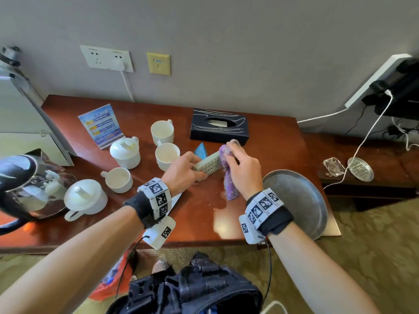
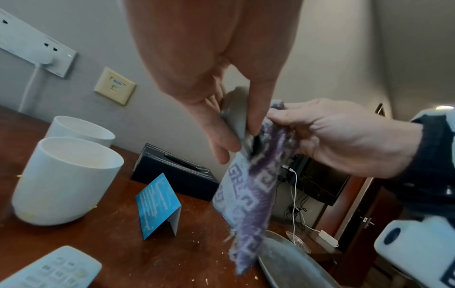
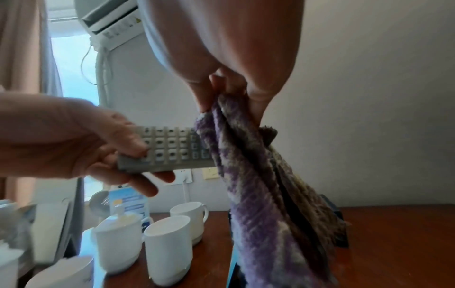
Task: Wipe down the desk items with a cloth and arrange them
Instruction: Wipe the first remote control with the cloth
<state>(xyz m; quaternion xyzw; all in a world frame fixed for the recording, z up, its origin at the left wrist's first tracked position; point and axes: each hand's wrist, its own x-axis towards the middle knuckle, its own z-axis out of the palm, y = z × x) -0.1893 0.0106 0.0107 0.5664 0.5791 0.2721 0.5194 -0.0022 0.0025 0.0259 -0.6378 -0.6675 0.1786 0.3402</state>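
The left hand (image 1: 181, 169) gripped the near end of a pale remote control (image 1: 208, 165), thumb on the keypad and fingers curled beneath, holding it in the air above the surface (image 1: 199, 214). The right hand (image 1: 243, 171) pinched a purple patterned cloth (image 1: 229, 175) bunched around the far end of the remote control, and the loose tail of the cloth hung down toward the surface. At about 11 o'clock from the hands, just behind the remote control, a small blue folded card (image 1: 201, 151) stood like a tent. At 12 o'clock, against the wall, sat a dark tissue box (image 1: 218, 128). Toward 10 o'clock two open white mugs (image 1: 167, 155) stood close together, with a lidded white cup (image 1: 125, 151) just left of them and a blue leaflet stand (image 1: 101, 124) farther back. At 9 o'clock a short white cup (image 1: 118, 179) and another lidded cup (image 1: 85, 199) stood near a shiny kettle (image 1: 25, 184) at the left edge. At 4 o'clock from the hands a round metal tray (image 1: 301, 200) lay over the right end of the surface. A second remote control (image 2: 49, 270) lay flat on the surface below the left wrist. Crumbs speckled the wood around the card.
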